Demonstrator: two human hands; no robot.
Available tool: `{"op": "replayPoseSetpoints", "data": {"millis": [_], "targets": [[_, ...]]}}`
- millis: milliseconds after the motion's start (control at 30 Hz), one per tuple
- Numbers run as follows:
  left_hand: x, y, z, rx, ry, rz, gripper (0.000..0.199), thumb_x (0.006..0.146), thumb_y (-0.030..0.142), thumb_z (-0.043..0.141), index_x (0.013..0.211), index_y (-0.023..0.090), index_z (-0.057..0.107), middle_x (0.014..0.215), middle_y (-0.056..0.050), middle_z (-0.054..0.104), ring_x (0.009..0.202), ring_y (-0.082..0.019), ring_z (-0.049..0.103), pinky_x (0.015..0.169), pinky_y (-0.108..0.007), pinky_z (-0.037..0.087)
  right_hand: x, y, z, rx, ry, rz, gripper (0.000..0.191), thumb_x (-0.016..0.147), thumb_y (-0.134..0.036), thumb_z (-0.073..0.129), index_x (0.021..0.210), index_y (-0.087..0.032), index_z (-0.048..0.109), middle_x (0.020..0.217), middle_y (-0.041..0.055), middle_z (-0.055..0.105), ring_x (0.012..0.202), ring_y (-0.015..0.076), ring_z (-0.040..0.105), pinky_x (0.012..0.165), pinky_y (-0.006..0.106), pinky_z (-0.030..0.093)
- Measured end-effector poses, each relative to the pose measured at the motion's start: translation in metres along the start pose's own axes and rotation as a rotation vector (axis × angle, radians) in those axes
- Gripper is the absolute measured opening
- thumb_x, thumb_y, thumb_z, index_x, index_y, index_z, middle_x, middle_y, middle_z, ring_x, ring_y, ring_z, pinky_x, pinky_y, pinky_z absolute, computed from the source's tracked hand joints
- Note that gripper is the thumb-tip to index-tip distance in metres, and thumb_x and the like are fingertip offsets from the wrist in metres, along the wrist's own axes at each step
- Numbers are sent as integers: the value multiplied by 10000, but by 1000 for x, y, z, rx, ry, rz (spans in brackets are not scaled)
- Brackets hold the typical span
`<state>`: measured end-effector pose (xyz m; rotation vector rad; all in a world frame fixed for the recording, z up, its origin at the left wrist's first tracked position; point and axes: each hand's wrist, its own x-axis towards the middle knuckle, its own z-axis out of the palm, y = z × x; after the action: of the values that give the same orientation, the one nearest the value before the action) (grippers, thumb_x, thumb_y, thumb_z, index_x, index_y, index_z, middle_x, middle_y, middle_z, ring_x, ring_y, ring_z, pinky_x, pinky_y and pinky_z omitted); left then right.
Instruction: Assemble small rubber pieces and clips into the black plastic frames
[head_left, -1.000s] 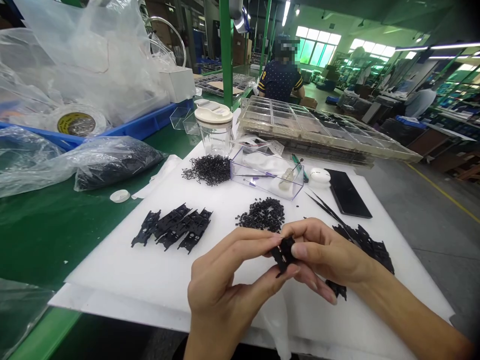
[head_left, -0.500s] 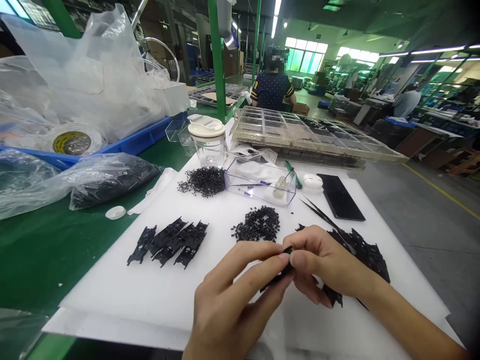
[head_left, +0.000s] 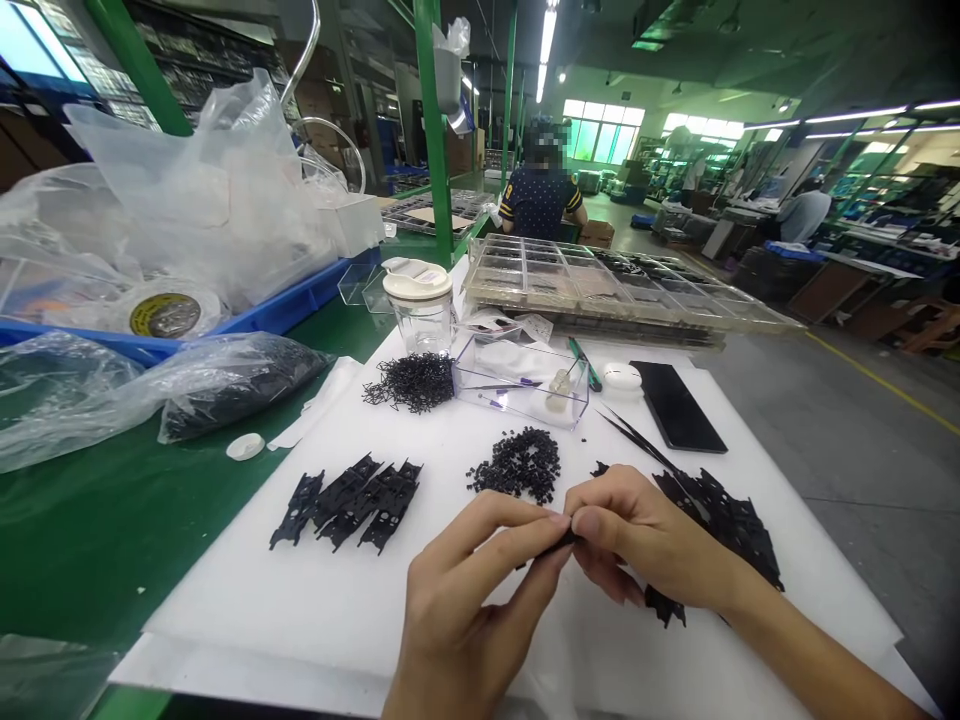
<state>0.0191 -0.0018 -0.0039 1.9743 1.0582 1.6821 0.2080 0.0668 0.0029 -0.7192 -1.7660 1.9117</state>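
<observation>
Head view: pinching a mostly hidden black part [head_left: 557, 546] with left grip [head_left: 469, 582] and right grip [head_left: 646, 538], slanting its visible length toward the latter.

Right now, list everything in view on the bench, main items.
Mat: one, white, centre
Flat parts: several, black, both mat sides
Thin pieces: uncounted pile, black, beside box
Small pieces: uncounted pile, black, centre
Box: one, clear, mat rear
Jar: one, clear, cream-lidded, rear
Tool: one, green, beside box
Tweezers: one, black, right
Slab: one, black, right rear
Case: one, white, beside slab
Trays: several, clear, rear
Bin: one, blue, left rear
Bags: several, clear, left
Held part: count hidden, black, between hands
Left hand: one, bare, gripping part
Right hand: one, bare, gripping part
</observation>
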Motion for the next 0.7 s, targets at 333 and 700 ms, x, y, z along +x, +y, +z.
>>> {"op": "replayPoseSetpoints", "data": {"millis": [333,700], "targets": [[-2,-1,0,-3,12,-12,317,848,-22,736,1086,183,779,1010,-65,749,906,-154,725,785,-237,617,1,-1,0,3,6,-37,502,1022,-555,545,728,-151,592,510,-22,557,385,61,454,378,163,348],[-4,4,-12,-52,364,-215,294,857,50,758,1019,290,809,915,11,753,836,-129,685,693,-216,560,-4,-19,4,-424,213,-75,507,1029,-593,489,833,-164,674,595,-15,577,516,99,495,523,233,393]]}}
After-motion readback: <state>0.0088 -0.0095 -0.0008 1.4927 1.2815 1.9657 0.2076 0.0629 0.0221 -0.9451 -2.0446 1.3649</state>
